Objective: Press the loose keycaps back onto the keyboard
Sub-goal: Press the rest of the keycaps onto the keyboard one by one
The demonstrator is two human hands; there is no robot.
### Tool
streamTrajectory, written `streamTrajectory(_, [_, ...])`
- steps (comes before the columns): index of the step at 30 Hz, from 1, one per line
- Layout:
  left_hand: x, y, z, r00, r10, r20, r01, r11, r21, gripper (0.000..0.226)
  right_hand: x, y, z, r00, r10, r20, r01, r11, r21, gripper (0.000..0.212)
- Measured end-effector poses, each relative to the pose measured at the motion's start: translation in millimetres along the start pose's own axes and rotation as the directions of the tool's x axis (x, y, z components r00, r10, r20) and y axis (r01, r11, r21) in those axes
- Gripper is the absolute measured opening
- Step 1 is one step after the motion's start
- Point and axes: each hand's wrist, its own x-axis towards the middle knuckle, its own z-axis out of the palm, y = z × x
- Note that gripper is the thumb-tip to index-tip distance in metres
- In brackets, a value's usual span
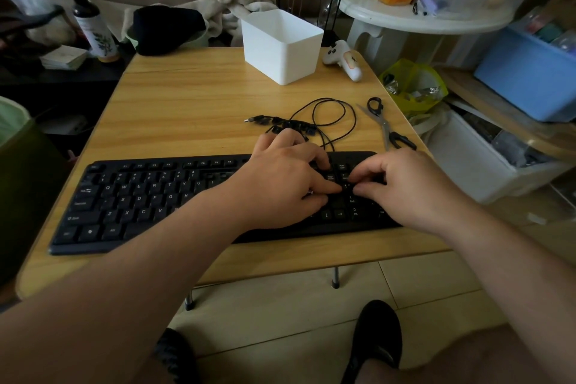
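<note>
Working the black plastic keyboard (149,196), your left hand (280,178) and right hand (402,187) curl fingers over its numpad end; whether either pinches a keycap I cannot tell; loose black keycaps (290,126) lie just beyond your left fingers.

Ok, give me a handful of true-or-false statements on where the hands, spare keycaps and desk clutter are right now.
1. Both hands work at the keyboard's right end. True.
2. The left hand lies on the letter keys. False: it is beside the right hand, near the number pad.
3. Loose keycaps lie behind the keyboard, by its cable. True.
4. The scissors sit in the white bin. False: they lie on the table.
</note>
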Motion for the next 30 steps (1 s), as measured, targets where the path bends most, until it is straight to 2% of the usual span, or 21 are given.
streamTrajectory(4, [-0.1, -0.1, -0.1, 1.000, -0.003, -0.004, 0.003, 1.000, -0.012, 0.032, 0.4, -1.0, -3.8, 1.000, -0.006, -0.014, 0.004, 0.997, -0.083, 0.013])
streamTrajectory(7, [0.4, 0.6, 0.1, 1.000, 0.002, -0.002, -0.002, 1.000, -0.017, 0.030, 0.3, -3.9, -2.2, 1.000, 0.012, 0.002, -0.011, 0.985, -0.173, 0.021])
streamTrajectory(10, [1.1, 0.7, 1.7, 1.000, -0.007, -0.011, 0.007, 0.999, -0.034, 0.030, -2.0, -12.7, 2.3, 0.998, 0.060, -0.006, -0.061, 0.990, -0.128, 0.028])
streamTrajectory(13, [2.6, 2.4, 3.3, 0.996, -0.057, -0.064, 0.054, 0.998, -0.037, 0.037, -3.2, -18.8, 8.3, 0.995, 0.087, -0.047, -0.091, 0.992, -0.084, 0.026])
streamTrajectory(17, [3.5, 5.0, 7.2, 0.996, -0.055, -0.066, 0.051, 0.997, -0.055, 0.036, -1.6, -20.8, 10.8, 0.992, 0.102, -0.077, -0.108, 0.992, -0.071, 0.025])
streamTrajectory(21, [2.8, 3.2, 5.4, 0.995, -0.083, -0.046, 0.078, 0.991, -0.113, 0.032, -2.0, -18.5, 4.2, 0.997, 0.001, -0.073, -0.012, 0.987, -0.159, 0.016])
streamTrajectory(23, [2.4, 2.2, 4.5, 0.995, -0.090, -0.051, 0.084, 0.990, -0.113, 0.034, -0.5, -12.5, -5.0, 0.998, -0.038, -0.052, 0.030, 0.989, -0.145, 0.014])
streamTrajectory(27, [0.7, 1.4, 4.3, 0.994, -0.095, -0.045, 0.089, 0.989, -0.118, 0.037, 3.4, 4.2, -18.6, 0.993, -0.112, 0.040, 0.117, 0.977, -0.178, 0.026])
streamTrajectory(30, [0.2, 3.4, 6.0, 0.996, -0.073, -0.051, 0.066, 0.991, -0.120, 0.038, 4.5, 6.7, -13.2, 0.978, -0.199, 0.059, 0.207, 0.958, -0.199, 0.024])
